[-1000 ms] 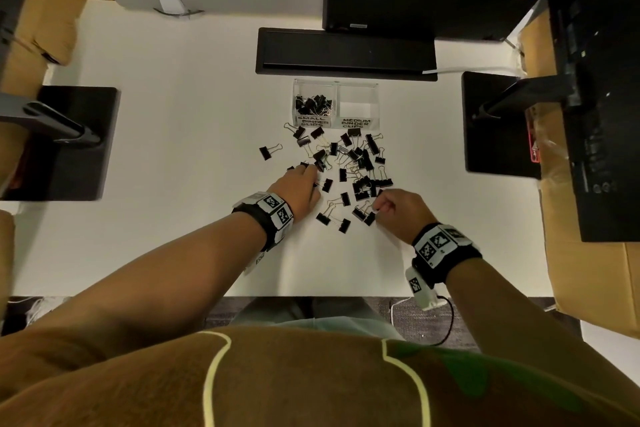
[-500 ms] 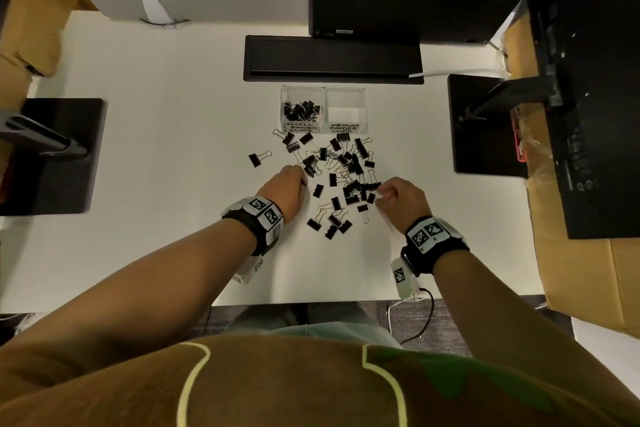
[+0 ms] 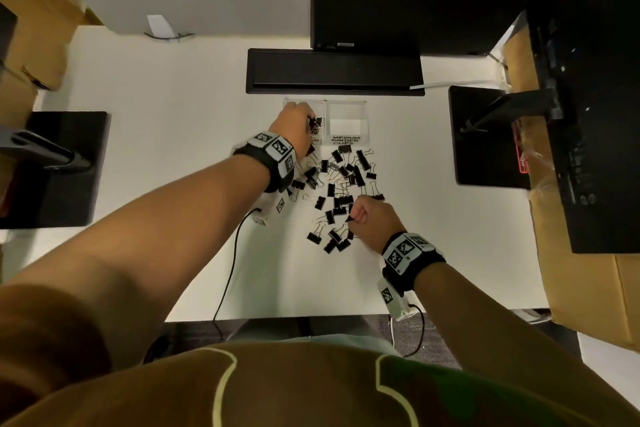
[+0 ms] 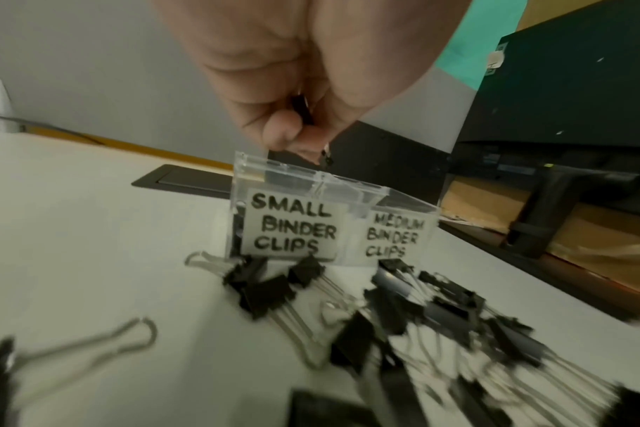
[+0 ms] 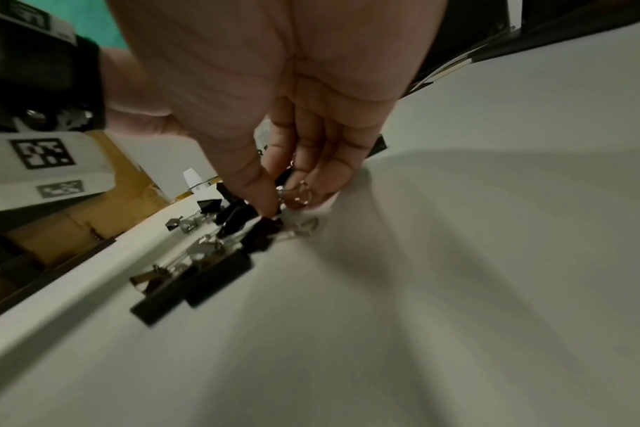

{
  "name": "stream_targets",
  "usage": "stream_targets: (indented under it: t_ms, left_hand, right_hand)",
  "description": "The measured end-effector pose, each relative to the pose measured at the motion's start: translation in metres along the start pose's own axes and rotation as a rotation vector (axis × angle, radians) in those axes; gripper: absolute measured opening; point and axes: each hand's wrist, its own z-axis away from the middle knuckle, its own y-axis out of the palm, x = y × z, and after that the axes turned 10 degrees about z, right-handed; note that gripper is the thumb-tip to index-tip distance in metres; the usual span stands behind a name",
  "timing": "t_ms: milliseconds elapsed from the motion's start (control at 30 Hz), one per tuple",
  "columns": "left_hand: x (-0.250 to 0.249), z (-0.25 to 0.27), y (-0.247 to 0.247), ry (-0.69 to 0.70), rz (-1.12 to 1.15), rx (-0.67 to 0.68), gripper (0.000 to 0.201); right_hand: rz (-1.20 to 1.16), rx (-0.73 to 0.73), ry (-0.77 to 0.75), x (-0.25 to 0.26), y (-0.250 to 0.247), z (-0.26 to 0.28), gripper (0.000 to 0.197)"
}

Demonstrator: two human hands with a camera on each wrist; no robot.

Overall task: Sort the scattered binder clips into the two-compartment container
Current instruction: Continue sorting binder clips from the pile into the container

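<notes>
A clear two-compartment container (image 3: 346,103) stands behind the pile, labelled "SMALL BINDER CLIPS" (image 4: 293,228) on the left and "MEDIUM BINDER CLIPS" (image 3: 341,141) on the right. My left hand (image 3: 295,125) hovers over the small compartment, which holds several clips, with its fingers curled round a small black clip (image 4: 304,111). The medium compartment looks empty. Several black binder clips (image 3: 343,189) lie scattered on the white table in front. My right hand (image 3: 367,218) is at the pile's near right side, thumb and fingers pinching a small black clip (image 5: 263,231) on the table.
A black cable tray (image 3: 334,71) lies just behind the container, with a monitor (image 3: 398,19) beyond it. Black stand bases sit at the left (image 3: 55,166) and right (image 3: 488,135). Cardboard boxes (image 3: 581,288) flank the table. A thin cable (image 3: 228,274) runs off the front edge.
My left hand has left the pile and moved forward to above the small compartment, carrying a clip. The right hand stays at the pile, shifted slightly nearer.
</notes>
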Motion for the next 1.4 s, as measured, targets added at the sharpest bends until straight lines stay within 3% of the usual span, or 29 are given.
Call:
stream_targets:
  t_ms: [233, 367, 533, 700, 800, 933, 1067, 1233, 1400]
  left_hand:
    - [0.004, -0.027, -0.011, -0.022, -0.041, -0.003, 0.033]
    - [0.008, -0.025, -0.012, -0.02, -0.033, 0.021, 0.036]
    - [0.015, -0.007, -0.023, -0.045, 0.07, -0.075, 0.038]
    - [0.023, 0.032, -0.015, -0.045, 0.139, -0.094, 0.023]
    - [0.026, 0.057, 0.003, -0.039, 0.123, 0.01, 0.016]
    - [0.031, 0.085, 0.035, 0.131, 0.04, 0.216, 0.016]
    - [0.033, 0.099, 0.058, 0.311, -0.117, 0.408, 0.026]
    - [0.043, 0.099, 0.054, 0.237, -0.173, 0.393, 0.034]
    - [0.043, 0.099, 0.046, 0.157, -0.211, 0.391, 0.029]
  right_hand:
    - [-0.19, -0.123, 0.033, 0.039, -0.041, -0.031, 0.014]
    - [-0.18, -0.163, -0.015, 0.069, -0.065, -0.067, 0.015]
    - [-0.136, -0.219, -0.066, 0.093, -0.075, -0.107, 0.017]
    - [-0.153, -0.191, -0.061, 0.104, -0.067, -0.124, 0.026]
    - [-0.182, -0.195, -0.084, 0.102, -0.067, -0.116, 0.03]
    - [-0.175, -0.233, -0.092, 0.086, -0.071, -0.086, 0.022]
    - [-0.036, -0.082, -0.079, 0.05, -0.056, -0.041, 0.019]
    - [0.149, 0.145, -0.092, 0.007, -0.027, 0.007, 0.017]
    - [0.181, 0.159, -0.176, -0.012, -0.002, 0.019, 0.025]
